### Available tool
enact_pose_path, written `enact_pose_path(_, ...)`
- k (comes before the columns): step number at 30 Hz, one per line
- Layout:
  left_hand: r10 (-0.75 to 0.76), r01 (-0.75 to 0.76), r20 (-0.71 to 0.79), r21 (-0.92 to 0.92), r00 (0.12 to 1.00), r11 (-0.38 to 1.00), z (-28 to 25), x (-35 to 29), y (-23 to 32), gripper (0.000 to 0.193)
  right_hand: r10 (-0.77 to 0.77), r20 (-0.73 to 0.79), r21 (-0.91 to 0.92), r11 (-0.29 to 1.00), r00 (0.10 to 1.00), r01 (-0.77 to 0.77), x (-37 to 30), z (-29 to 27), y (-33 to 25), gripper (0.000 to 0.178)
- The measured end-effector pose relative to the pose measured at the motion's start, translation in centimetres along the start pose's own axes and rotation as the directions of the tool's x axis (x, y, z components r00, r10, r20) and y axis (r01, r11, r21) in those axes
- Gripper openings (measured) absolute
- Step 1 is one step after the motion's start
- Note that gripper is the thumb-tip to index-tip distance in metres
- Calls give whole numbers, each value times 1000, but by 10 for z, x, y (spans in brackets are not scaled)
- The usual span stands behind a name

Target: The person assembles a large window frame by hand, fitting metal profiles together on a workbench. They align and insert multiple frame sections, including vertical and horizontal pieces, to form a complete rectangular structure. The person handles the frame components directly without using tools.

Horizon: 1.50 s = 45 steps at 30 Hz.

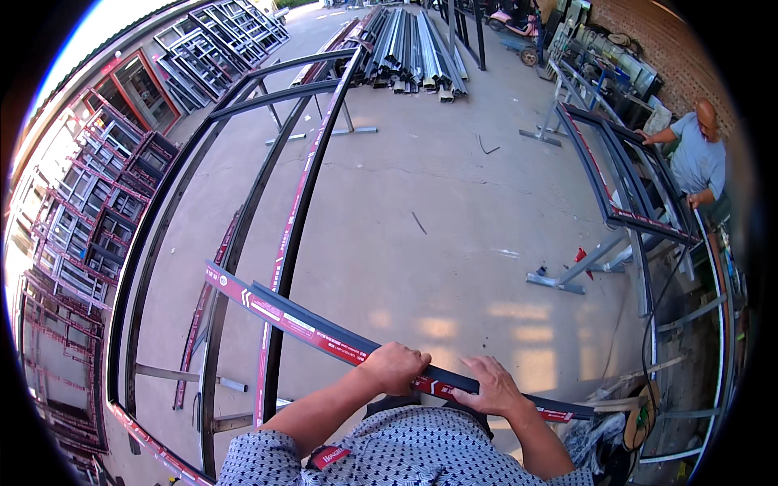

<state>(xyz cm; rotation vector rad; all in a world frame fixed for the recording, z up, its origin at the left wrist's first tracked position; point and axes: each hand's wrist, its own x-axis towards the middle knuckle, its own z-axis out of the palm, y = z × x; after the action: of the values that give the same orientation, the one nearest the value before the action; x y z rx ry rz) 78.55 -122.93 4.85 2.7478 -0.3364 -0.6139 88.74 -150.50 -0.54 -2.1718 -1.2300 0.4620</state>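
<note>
"Grey and red, that long strip [324, 334]. Where does it lie?"

"Slantwise across the lower middle of the view, its left end higher, just in front of the person's patterned shirt [405, 445]."

"How do the hands stand?"

"The left hand [395, 367] is closed around the strip, fingers curled. The right hand [491, 386] lies on it farther right, partly open, fingers spread, the thumb by the red face."

"Does the strip touch the large dark framework [293, 211] on the left?"

"It crosses in front of that framework's right rail; contact cannot be told."

"And the upper right?"

"A co-worker [698, 158] has both hands at a smaller dark framework [585, 168]. Metal bars [413, 53] lie piled at the top centre."
</note>
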Motion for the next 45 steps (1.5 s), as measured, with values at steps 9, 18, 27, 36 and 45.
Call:
enact_pose_path(9,-226,225,33,40,974,974,-85,71,-113,37,131,114,-105,987,985,-119,100,-35,139,65)
enact_pose_path(18,-491,491,-7,-20,871,871,-166,129,-191,35,-203,98,-137,967,974,215,273,-91,257,58)
enact_pose_path(27,-567,556,-111,-117,816,823,-204,171,-300,35,-149,319,-161,965,936,209,451,-146,286,49)
enact_pose_path(36,-418,426,-308,-46,855,904,-288,250,-488,40,17,253,-246,968,967,47,605,-165,292,61)
enact_pose_path(45,-391,475,-494,53,777,878,-437,315,-627,65,112,83,-190,977,990,-95,769,-188,277,65)
